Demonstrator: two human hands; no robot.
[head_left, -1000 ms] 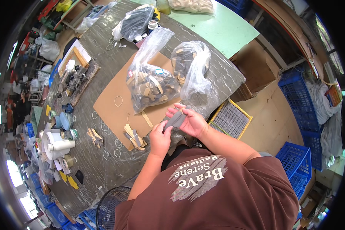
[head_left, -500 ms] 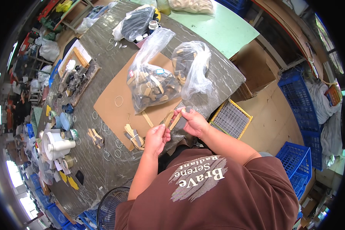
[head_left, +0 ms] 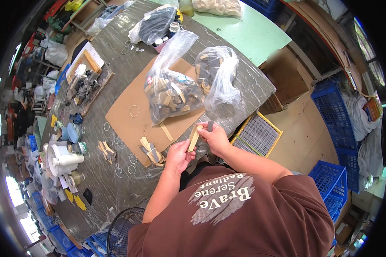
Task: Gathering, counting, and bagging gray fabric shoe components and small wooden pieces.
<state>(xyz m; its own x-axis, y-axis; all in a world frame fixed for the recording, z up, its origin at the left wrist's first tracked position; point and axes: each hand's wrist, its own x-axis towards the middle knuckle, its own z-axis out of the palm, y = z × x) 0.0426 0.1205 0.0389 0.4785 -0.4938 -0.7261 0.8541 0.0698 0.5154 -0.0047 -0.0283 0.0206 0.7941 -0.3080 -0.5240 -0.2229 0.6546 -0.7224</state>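
Note:
Over the table's near edge, my two hands hold a short tan strip with a rounded end (head_left: 194,139) between them. My left hand (head_left: 178,156) pinches its lower end and my right hand (head_left: 216,139) its upper end. A dark grey strip (head_left: 210,125) also sticks up from my right fingers. Another tan strip (head_left: 166,132) lies just beyond, on the brown cardboard sheet (head_left: 126,115). Left of my hands is a banded bundle of tan and grey strips (head_left: 151,150); a smaller bundle (head_left: 107,152) sits farther left. A clear bag of similar pieces (head_left: 172,99) stands ahead.
A second clear bag (head_left: 218,77) is beside the first. Rubber bands (head_left: 133,159) are scattered on the dark table (head_left: 116,81). Tape rolls and a white bottle (head_left: 68,161) stand at left. A yellow-rimmed crate (head_left: 257,135) and blue crates (head_left: 330,182) are to the right; a fan (head_left: 123,231) is near-left.
Both hands have shifted slightly. The strips, spread apart between my fingers before, now show as one tan strip held upright, with the grey strip standing out from my right hand.

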